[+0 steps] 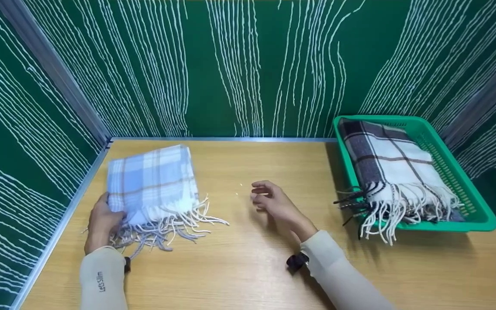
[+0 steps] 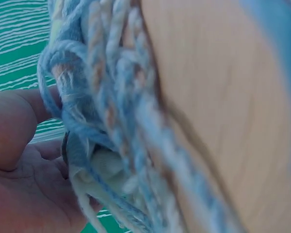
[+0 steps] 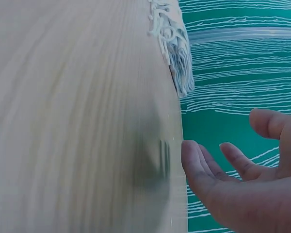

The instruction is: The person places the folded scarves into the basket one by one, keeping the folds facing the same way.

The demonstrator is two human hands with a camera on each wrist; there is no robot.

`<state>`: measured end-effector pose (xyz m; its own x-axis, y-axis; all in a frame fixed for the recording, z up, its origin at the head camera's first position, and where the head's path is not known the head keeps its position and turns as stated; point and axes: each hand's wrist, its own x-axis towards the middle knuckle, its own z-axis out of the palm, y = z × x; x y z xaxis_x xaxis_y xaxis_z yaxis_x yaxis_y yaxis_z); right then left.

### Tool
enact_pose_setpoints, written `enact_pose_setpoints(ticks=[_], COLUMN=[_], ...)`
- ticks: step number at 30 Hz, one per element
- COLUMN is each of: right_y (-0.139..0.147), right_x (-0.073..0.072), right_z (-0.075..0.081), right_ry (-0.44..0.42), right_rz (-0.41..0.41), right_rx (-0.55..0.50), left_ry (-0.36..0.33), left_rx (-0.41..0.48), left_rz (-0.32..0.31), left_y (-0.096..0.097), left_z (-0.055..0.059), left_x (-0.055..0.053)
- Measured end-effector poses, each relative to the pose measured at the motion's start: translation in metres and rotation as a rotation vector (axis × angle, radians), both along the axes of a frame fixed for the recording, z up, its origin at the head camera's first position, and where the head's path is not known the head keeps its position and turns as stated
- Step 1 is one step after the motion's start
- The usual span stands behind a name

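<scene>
Quietly, well left of the green basket [image 1: 480, 224], a folded blue plaid scarf [image 1: 153, 176] lies on the table [image 1: 230, 267], a person's left hand [image 1: 103, 219] at its near corner farthest from the basket. Cloth and yarn hide fingertips there, so whether that hand grips cannot be told. Between scarf and basket, the right hand [image 1: 278, 204] hovers with nothing in it, fingers [image 3: 196, 160] loosely apart. Tugged by one corner alone, the folds could slide open; the loose fringe [image 1: 179, 221] could snag a thumb. Trouble might also start at the basket, where the brown-and-white scarf [image 1: 396, 159] trails tassels [image 1: 388, 215] over the near rim: a passing hand could drag it askew.
</scene>
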<state>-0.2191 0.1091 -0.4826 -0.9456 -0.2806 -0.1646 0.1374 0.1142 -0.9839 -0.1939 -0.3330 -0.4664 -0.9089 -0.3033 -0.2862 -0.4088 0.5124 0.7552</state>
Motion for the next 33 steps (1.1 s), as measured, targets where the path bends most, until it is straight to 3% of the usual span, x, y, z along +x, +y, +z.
enact_pose_setpoints(ticks=[33], right_y=[-0.041], right_x=[0.003], right_z=[-0.010], right_ry=[-0.184], right_rz=[-0.050], right_rx=[-0.180], left_ry=[-0.080], left_rx=[0.030], left_rz=[-0.133], left_y=[0.022], left_z=[0.003], left_x=[-0.004])
